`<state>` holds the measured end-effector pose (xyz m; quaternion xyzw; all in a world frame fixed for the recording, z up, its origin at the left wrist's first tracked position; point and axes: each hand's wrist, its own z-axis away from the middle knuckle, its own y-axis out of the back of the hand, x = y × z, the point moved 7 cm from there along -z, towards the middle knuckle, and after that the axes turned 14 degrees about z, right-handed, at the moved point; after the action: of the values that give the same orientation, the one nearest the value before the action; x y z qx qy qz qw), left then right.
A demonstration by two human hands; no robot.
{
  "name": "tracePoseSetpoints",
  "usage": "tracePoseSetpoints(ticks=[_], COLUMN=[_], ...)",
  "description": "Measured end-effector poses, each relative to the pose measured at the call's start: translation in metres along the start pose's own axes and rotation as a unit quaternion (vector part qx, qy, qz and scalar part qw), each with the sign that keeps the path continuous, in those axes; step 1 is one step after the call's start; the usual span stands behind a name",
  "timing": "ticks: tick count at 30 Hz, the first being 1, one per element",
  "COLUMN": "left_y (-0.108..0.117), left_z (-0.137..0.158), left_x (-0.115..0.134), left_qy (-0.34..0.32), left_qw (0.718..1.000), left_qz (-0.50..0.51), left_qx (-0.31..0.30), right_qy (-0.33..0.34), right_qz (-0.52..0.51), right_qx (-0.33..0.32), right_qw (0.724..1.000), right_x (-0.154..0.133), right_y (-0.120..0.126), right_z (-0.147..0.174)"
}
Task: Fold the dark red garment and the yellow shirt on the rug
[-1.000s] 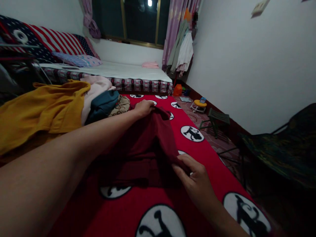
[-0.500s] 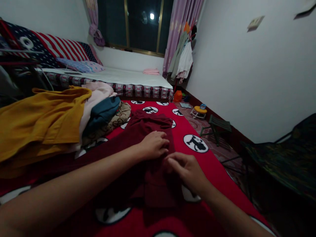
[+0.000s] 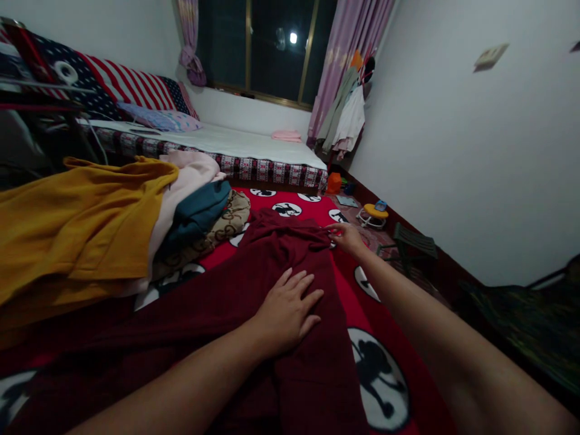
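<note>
A dark maroon garment (image 3: 254, 284) lies spread over the red blanket (image 3: 347, 278), bunched at its far end and smoother toward me. My left hand (image 3: 290, 311) rests flat on its near right part, fingers spread. Farther out, my right hand (image 3: 347, 238) pinches the cloth at the garment's far right edge, thumb and fingers closed together. Left of the garment sits a heap of clothes: a mustard-yellow piece (image 3: 90, 223), a pale pink one (image 3: 193, 169), a teal one (image 3: 197, 211) and a tan patterned one (image 3: 238, 214).
Beyond the blanket stands a bed (image 3: 254, 148) with a pillow (image 3: 163, 118). Clothes (image 3: 348, 121) hang by the curtain. Along the right wall are a yellow-topped round stool (image 3: 375, 212), a folding stool (image 3: 414, 241) and a camouflage chair (image 3: 530, 326).
My right hand has moved away from me to the garment's far right edge. My left hand has come nearer and flattened on the cloth. The view has shifted slightly.
</note>
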<state>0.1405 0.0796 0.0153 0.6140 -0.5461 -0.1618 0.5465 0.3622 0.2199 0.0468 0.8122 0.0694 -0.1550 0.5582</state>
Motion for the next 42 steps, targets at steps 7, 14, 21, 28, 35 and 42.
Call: tracePoseSetpoints(ticks=[7, 14, 21, 28, 35, 42], left_y=[-0.003, -0.002, -0.002, 0.000, 0.005, 0.005], left_z=[0.002, 0.002, 0.003, 0.003, 0.001, 0.000], left_x=[0.005, 0.007, 0.007, 0.010, 0.011, 0.007], left_qy=[-0.008, -0.013, -0.010, -0.014, -0.020, -0.019], left_qw=[1.000, 1.000, 1.000, 1.000, 1.000, 1.000], left_qz=[-0.003, -0.008, -0.004, 0.000, -0.020, -0.020], left_qx=[-0.010, -0.014, -0.005, -0.001, -0.006, -0.011], right_qy=[0.069, -0.032, -0.095, -0.003, 0.089, 0.032], right_qz=[0.244, 0.231, 0.219, 0.165, 0.258, 0.171], right_qx=[-0.030, 0.002, -0.005, 0.038, -0.112, -0.169], right_qw=[0.967, 0.972, 0.971, 0.986, 0.956, 0.970], right_x=[-0.006, -0.017, -0.023, -0.049, -0.077, -0.087], right_y=[-0.003, -0.013, -0.027, -0.020, -0.075, -0.057], right_z=[-0.013, -0.027, -0.020, 0.026, 0.035, 0.060])
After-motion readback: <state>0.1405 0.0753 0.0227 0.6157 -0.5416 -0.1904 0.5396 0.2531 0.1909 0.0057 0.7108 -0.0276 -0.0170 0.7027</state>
